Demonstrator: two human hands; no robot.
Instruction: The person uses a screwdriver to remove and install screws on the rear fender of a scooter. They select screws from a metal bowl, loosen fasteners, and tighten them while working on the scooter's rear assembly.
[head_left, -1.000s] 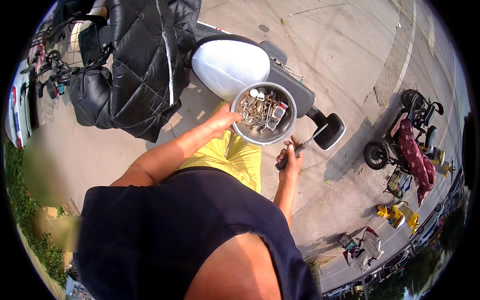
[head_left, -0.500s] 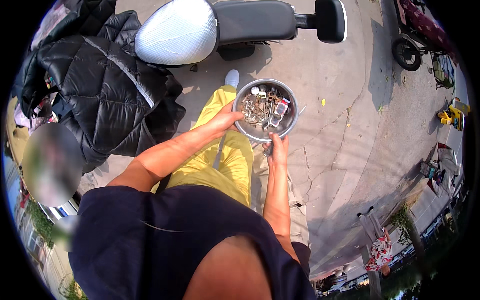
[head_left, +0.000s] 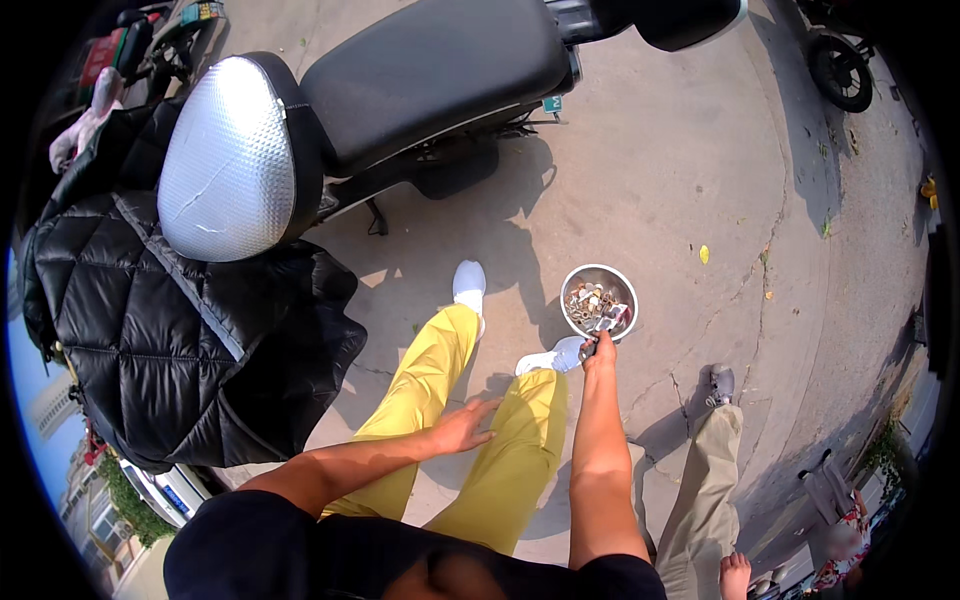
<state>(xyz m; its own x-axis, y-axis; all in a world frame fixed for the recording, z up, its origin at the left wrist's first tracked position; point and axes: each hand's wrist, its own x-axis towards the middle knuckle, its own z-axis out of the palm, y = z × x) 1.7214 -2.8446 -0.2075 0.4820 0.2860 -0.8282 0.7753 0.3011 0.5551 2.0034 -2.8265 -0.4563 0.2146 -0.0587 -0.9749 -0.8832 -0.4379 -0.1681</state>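
Note:
A round metal bowl point(head_left: 598, 299) holding several small metal parts and tools hangs low over the pavement. My right hand point(head_left: 600, 350) grips its near rim with the arm stretched down. My left hand point(head_left: 463, 427) is empty, fingers spread, hovering over my thigh in yellow trousers point(head_left: 440, 380). My white shoes point(head_left: 469, 282) stand on the concrete just left of the bowl.
A parked scooter with a black seat point(head_left: 430, 70) and silver padded cover point(head_left: 228, 160) stands ahead. A black quilted jacket point(head_left: 170, 330) drapes at the left. Another person's leg in khaki trousers point(head_left: 705, 480) stands at the right. A second scooter's wheel point(head_left: 838, 70) shows top right.
My left hand has come off the bowl and dropped to my thigh. My right hand alone has lowered the bowl toward the ground, beside my shoes.

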